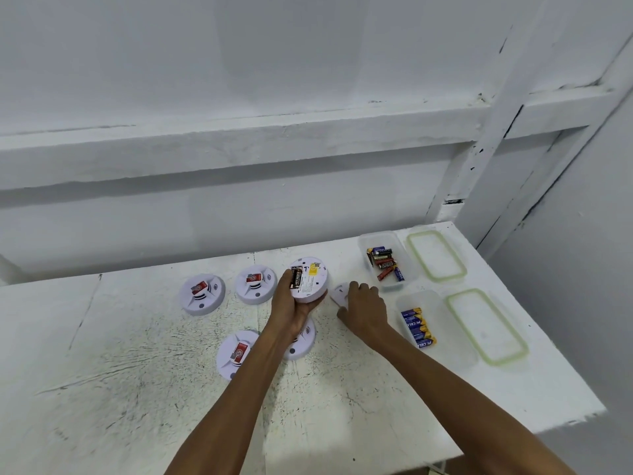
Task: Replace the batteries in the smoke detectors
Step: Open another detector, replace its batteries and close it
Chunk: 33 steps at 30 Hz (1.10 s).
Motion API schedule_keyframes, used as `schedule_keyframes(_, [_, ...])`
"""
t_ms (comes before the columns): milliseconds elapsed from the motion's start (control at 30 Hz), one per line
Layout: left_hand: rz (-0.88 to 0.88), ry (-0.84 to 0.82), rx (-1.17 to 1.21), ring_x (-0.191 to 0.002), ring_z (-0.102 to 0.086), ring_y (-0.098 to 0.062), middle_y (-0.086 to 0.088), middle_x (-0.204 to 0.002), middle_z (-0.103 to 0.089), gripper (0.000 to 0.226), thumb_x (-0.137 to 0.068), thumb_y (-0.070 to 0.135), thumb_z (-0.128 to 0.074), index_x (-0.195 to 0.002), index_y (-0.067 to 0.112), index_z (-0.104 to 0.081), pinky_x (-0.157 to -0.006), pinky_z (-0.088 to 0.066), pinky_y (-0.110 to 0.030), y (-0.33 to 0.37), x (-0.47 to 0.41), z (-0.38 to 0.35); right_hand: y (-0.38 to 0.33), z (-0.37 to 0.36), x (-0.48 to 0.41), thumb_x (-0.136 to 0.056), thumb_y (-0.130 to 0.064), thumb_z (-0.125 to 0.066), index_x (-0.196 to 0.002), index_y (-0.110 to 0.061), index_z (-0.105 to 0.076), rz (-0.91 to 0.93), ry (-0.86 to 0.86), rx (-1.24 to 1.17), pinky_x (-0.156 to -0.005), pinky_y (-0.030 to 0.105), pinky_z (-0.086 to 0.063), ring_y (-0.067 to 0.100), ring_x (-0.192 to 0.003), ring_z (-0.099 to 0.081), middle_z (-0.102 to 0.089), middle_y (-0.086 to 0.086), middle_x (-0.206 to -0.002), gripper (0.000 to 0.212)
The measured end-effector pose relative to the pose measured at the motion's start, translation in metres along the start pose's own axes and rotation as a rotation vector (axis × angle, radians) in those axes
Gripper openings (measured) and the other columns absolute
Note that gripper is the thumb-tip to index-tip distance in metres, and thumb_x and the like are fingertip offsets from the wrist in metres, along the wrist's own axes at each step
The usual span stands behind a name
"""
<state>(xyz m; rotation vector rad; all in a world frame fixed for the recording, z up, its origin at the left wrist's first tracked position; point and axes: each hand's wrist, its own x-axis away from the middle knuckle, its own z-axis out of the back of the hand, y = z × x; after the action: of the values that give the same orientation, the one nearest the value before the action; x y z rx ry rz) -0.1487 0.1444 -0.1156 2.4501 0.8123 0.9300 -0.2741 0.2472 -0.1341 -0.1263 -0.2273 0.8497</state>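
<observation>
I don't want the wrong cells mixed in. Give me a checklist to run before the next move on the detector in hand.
1. Detector held firmly in left hand, back side up: ok.
2. Battery bay open, black battery showing in it: ok.
3. Right hand free to pull the battery: not ok, it rests on a small white cover on the table.
4. Far tub of mixed batteries open: ok.
5. Near tub of blue batteries open: ok.
6. Whether the fitted battery is old or new: cannot tell.

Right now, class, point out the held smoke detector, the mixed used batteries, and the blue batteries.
held smoke detector (310, 281): head view, its label.
mixed used batteries (383, 262): head view, pile middle.
blue batteries (418, 328): head view, middle cell.
</observation>
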Motion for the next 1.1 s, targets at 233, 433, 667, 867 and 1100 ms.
schedule_keyframes(233, [0.040,-0.072,0.040,-0.113,-0.066,-0.038,-0.024,-0.126,-0.068,0.043,-0.106,0.034,-0.043,-0.131,0.003,-0.059,-0.091,-0.056,-0.055,0.007,0.000,0.006,0.008,0.013,-0.008,-0.079,-0.052,-0.067,-0.117,-0.009,-0.062,-0.044,0.082,-0.373,-0.075,0.027,-0.044,0.021,-0.099,-0.061,-0.067,0.007,-0.109,0.057])
schedule_keyframes(433, [0.072,-0.080,0.232,-0.118,-0.059,-0.047,-0.028,-0.128,-0.066,0.056,-0.101,0.048,-0.042,-0.131,0.005,-0.061,-0.087,-0.051,-0.069,0.012,-0.005,0.010,-0.006,0.035,-0.008,-0.081,-0.052,-0.061,-0.085,-0.015,-0.070,-0.232,-0.048,-1.041,-0.077,0.036,-0.059,0.019,-0.074,-0.066,-0.072,0.007,-0.084,0.038])
schedule_keyframes(667, [0.060,-0.065,0.210,-0.122,-0.057,-0.045,-0.026,-0.127,-0.067,0.045,-0.101,0.037,-0.042,-0.127,0.006,-0.063,-0.102,-0.045,-0.064,0.015,-0.004,0.006,-0.015,0.060,-0.014,-0.097,-0.018,-0.041,-0.088,-0.006,-0.062,-0.403,-0.211,-1.676,-0.053,0.027,-0.041,0.025,-0.070,-0.056,-0.064,0.018,-0.091,0.025])
schedule_keyframes(867, [0.075,-0.047,0.152,-0.121,-0.057,-0.043,-0.024,-0.130,-0.066,0.046,-0.102,0.037,-0.041,-0.129,0.006,-0.062,-0.105,-0.042,-0.061,0.009,-0.005,0.005,-0.012,0.057,-0.010,-0.099,-0.006,-0.043,-0.088,-0.005,-0.067,-0.275,-0.143,-1.488,-0.067,0.033,-0.057,0.028,-0.088,-0.066,-0.069,0.015,-0.099,0.027])
schedule_keyframes(1100, [0.112,-0.042,0.076,-0.133,-0.050,-0.044,-0.026,-0.142,-0.057,0.055,-0.103,0.044,-0.038,-0.139,0.007,-0.057,-0.107,-0.041,-0.060,0.002,-0.006,0.005,-0.016,0.051,-0.007,-0.093,-0.016,-0.065,-0.100,-0.012,-0.076,0.133,0.310,-1.048,-0.069,0.027,-0.059,0.012,-0.075,-0.072,-0.077,-0.001,-0.086,0.013])
